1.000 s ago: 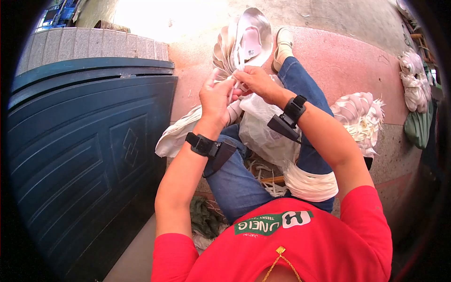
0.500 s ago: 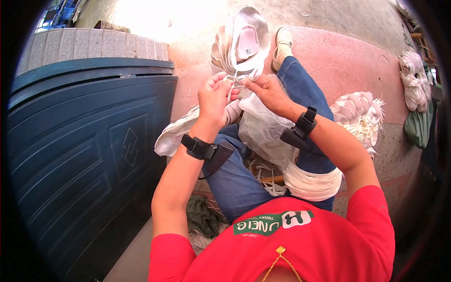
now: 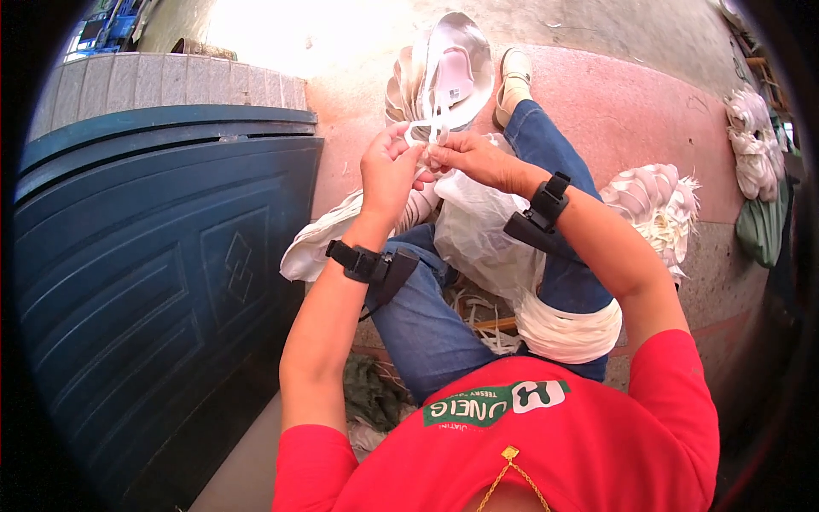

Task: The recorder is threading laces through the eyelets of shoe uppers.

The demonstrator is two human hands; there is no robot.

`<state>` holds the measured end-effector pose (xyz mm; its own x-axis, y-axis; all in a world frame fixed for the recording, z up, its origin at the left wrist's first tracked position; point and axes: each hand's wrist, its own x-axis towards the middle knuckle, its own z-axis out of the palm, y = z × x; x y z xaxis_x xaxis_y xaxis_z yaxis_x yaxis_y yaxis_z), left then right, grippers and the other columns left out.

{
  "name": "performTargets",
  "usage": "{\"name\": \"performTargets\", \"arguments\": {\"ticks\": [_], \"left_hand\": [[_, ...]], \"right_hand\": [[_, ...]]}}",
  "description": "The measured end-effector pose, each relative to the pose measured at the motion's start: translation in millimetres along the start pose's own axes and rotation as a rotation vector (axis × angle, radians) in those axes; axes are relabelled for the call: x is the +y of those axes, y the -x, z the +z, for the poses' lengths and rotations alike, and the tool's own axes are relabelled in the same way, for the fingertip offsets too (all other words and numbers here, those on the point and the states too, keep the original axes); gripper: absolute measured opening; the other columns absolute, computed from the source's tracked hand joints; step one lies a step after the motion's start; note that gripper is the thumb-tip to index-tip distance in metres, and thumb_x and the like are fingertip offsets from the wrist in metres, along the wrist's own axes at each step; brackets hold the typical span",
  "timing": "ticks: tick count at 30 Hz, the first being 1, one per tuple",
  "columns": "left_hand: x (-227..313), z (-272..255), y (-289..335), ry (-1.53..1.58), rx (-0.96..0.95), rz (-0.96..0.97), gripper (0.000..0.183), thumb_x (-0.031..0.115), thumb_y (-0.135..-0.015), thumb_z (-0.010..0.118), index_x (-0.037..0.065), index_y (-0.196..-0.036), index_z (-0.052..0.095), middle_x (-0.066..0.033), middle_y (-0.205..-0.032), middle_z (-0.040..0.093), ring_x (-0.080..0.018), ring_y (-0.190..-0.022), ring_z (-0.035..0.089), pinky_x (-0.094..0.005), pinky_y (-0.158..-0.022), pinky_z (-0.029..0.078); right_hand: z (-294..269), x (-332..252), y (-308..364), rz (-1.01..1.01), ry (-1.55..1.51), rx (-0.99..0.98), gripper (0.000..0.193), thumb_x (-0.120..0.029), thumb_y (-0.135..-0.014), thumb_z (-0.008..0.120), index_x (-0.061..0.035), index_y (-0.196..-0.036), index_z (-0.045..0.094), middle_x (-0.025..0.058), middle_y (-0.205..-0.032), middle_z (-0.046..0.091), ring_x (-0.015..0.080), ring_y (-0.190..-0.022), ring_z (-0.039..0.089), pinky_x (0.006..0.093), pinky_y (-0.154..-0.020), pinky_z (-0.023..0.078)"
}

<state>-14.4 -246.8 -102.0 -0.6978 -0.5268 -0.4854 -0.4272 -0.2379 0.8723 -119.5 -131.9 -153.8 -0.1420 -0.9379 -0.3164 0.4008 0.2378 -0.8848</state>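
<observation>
Head view: left of your hands stands a blue door [image 3: 162,282]; nearer, pale shoe pieces [image 3: 328,235] show behind your left forearm. Your left hand [image 3: 389,173] seems to pinch a white strip [image 3: 444,125], which loops just ahead of your fingertips, against a stack of shoe parts [image 3: 457,68]. Your right hand [image 3: 478,161] pinches that strip too, close beside the left. It looks light, limp and apt to slip, so grip near the loop; the stack looks thin and bendable. Nearer you than your right hand is a translucent bag [image 3: 486,226]; farther right, another bundle [image 3: 640,196].
</observation>
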Motion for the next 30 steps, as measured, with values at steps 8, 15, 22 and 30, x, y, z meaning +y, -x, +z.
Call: {"name": "performTargets", "arguments": {"ticks": [8, 15, 22, 30], "left_hand": [[-17.1, 0.4, 0.8, -0.358, -0.018, 0.004, 0.020, 0.006, -0.077, 0.057, -0.003, -0.094, 0.052, -0.0080, -0.081, 0.057, -0.0121, -0.059, 0.054, -0.0214, -0.052, 0.042], [-17.7, 5.4, 0.4, -0.360, 0.051, -0.140, 0.023, 0.013, -0.073, 0.064, -0.004, -0.086, 0.055, -0.0052, -0.074, 0.059, -0.0116, -0.062, 0.054, -0.0239, -0.056, 0.044], [-15.3, -2.0, 6.8, 0.054, -0.131, -0.169, 0.018, 0.018, -0.086, 0.049, 0.002, -0.084, 0.056, -0.0025, -0.070, 0.056, -0.0069, -0.057, 0.050, -0.0174, -0.049, 0.037], [-12.7, -1.2, 16.3, -0.003, -0.151, -0.070, 0.018, 0.018, -0.088, 0.047, 0.001, -0.088, 0.054, -0.0036, -0.076, 0.057, -0.0081, -0.064, 0.055, -0.0179, -0.051, 0.039]], "right_hand": [[11.7, 2.5, -2.7, 0.005, -0.012, 0.238, 0.033, -0.029, -0.083, 0.053, 0.0018, -0.075, 0.060, 0.0019, -0.062, 0.055, 0.0071, -0.057, 0.048, 0.0216, -0.053, 0.040], [14.8, -11.8, -8.0, 0.014, 0.285, 0.266, 0.035, -0.031, -0.085, 0.048, 0.0018, -0.079, 0.058, 0.0058, -0.064, 0.056, 0.0116, -0.058, 0.052, 0.0242, -0.054, 0.043], [-4.0, -8.4, -7.5, 0.237, -0.050, 0.148, 0.020, -0.024, -0.081, 0.053, -0.0046, -0.081, 0.057, 0.0026, -0.069, 0.054, 0.0094, -0.060, 0.052, 0.0212, -0.055, 0.043], [-1.0, -2.8, -16.7, 0.354, -0.426, 0.176, 0.017, -0.009, -0.075, 0.063, -0.0038, -0.090, 0.058, 0.0002, -0.078, 0.057, 0.0079, -0.066, 0.051, 0.0194, -0.061, 0.044]]}}
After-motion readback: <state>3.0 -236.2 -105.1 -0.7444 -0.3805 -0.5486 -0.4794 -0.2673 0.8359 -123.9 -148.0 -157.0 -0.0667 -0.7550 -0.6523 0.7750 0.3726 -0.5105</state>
